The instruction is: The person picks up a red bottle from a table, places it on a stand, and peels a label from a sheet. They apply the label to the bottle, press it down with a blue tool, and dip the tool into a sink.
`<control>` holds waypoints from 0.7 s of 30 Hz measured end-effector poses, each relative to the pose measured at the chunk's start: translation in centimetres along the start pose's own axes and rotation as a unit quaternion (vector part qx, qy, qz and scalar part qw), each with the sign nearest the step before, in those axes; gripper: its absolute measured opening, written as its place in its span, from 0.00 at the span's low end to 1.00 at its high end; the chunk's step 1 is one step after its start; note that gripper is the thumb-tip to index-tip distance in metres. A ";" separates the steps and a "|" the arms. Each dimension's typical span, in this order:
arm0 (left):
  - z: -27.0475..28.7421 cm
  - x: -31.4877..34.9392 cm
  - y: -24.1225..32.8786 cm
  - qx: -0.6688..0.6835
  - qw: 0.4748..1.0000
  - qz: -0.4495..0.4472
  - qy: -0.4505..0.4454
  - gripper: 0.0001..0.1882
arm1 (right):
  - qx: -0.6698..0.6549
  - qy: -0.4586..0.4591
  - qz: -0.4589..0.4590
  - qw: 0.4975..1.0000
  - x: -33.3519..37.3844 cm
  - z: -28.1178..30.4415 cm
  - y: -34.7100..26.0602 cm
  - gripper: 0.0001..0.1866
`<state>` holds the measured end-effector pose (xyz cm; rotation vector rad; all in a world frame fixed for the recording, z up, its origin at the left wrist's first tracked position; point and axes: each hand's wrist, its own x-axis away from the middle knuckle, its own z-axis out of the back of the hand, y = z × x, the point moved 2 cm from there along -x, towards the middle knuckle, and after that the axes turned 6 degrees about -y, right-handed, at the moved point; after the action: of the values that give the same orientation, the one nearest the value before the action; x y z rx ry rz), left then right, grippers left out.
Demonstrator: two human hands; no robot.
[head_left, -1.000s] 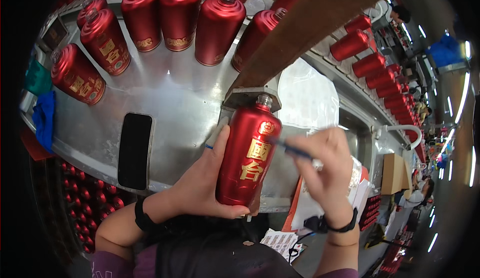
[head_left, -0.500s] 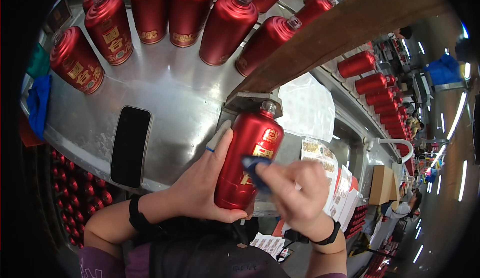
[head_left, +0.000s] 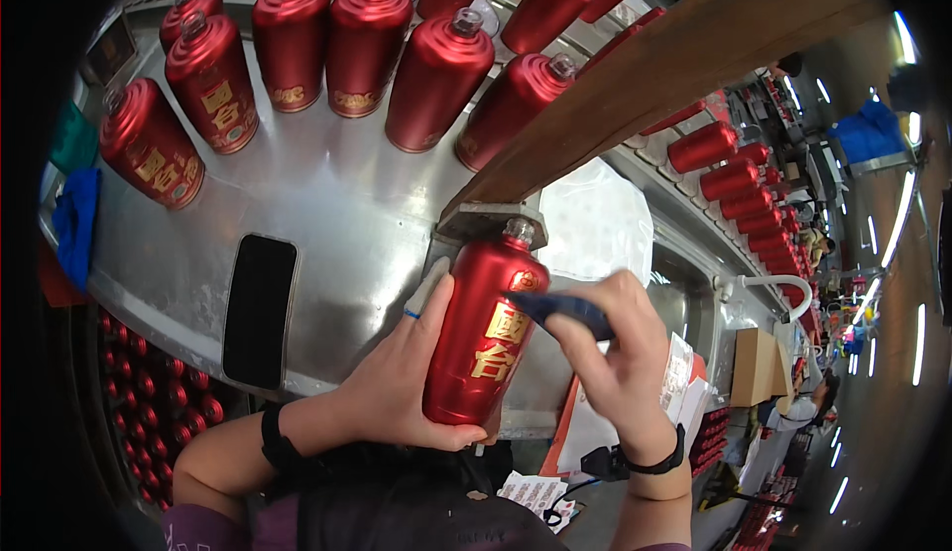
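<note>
My left hand [head_left: 392,380] is wrapped round a glossy red bottle [head_left: 458,341] with gold characters and a clear glass neck. The bottle leans, its neck up by a metal bracket [head_left: 493,222] under a brown beam. A whitish cover sits on one of my left fingers, with a blue band below it. Closed round a dark blue flat piece with a narrow tip [head_left: 567,310], my right hand [head_left: 632,358] is to the right of the bottle. The piece's tip lies at the top of the gold characters. It is blurred, so its exact kind is unclear.
Several red bottles [head_left: 369,40] stand across the far side of the metal table [head_left: 337,204]. A black phone [head_left: 261,311] lies on the left. The brown beam [head_left: 674,75] slants up rightward. A white sheet [head_left: 595,222] and a cardboard box [head_left: 759,367] are at right.
My right hand has moved up and right, bringing the dark blue piece from the lower characters to their top and uncovering them. My left hand still holds the bottle. The view has shifted slightly.
</note>
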<state>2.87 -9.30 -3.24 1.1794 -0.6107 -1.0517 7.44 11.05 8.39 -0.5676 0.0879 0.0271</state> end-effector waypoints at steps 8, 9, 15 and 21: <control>-0.1 0.2 -1.2 -0.008 1.000 -0.015 -0.011 0.78 | -0.181 -0.007 -0.095 0.979 -4.0 0.1 4.8 0.09; -0.4 0.0 -1.0 0.007 1.000 -0.021 -0.015 0.78 | -0.188 -0.070 -0.064 0.978 -3.1 0.7 3.2 0.09; -1.9 -0.2 -0.6 0.069 0.996 0.038 -0.034 0.79 | -0.044 0.047 0.036 0.997 -2.0 2.1 5.9 0.09; -3.8 -0.3 -0.3 0.115 0.992 0.041 -0.009 0.79 | 0.056 0.119 -0.004 0.991 1.5 3.0 7.8 0.10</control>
<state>5.89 -7.39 -4.65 1.3346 -0.8040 -0.9408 8.77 19.25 6.57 -0.4577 0.3182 -0.0538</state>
